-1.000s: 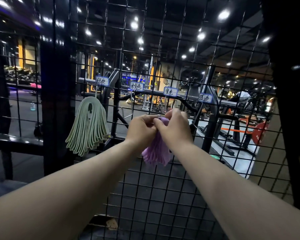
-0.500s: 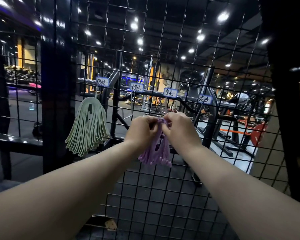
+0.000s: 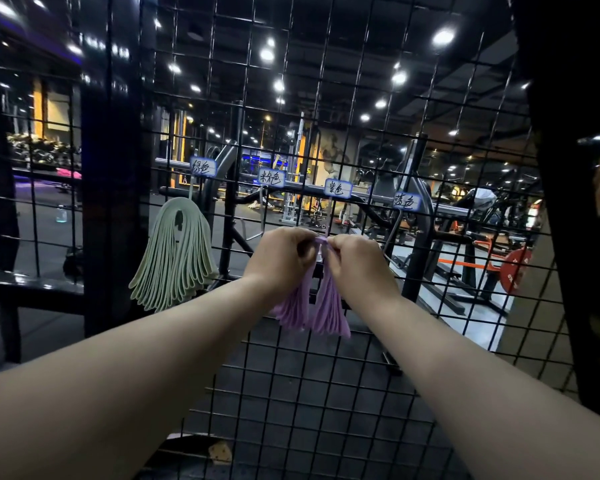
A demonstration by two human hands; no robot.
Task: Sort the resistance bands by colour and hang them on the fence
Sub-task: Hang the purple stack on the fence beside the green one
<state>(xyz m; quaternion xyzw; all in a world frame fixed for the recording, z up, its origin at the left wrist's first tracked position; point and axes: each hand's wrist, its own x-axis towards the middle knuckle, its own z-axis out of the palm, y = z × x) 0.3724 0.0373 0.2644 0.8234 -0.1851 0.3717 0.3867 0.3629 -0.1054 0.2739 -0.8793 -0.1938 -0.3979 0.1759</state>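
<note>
The left hand (image 3: 281, 261) and right hand (image 3: 357, 265) are together at the fence (image 3: 326, 393), knuckles almost touching; each pinches the gathered top of the purple bands (image 3: 312, 306) between curled fingers and thumb.

The purple bands sit against the wire just under the purple label (image 3: 337, 188), and spill below the hands in two loose fans. They look light, limp and rubbery, a sheaf of thin flat loops with no stiffness of their own; the risk, I judge, is single loops sliding out of the bunch, not weight. The place to hold is where the hands are now, at the top fold where all the loops meet; a grip lower down would let the top splay. Whether the fold already sits on a hook I cannot tell; the fingers hide it.

To the left, well apart, the green bands (image 3: 175, 251) hang draped from a hook (image 3: 190, 188) under the green label (image 3: 203, 167); the pink label (image 3: 271, 177) lies between the two colours; the blue label (image 3: 406, 201) is to the right.
</note>
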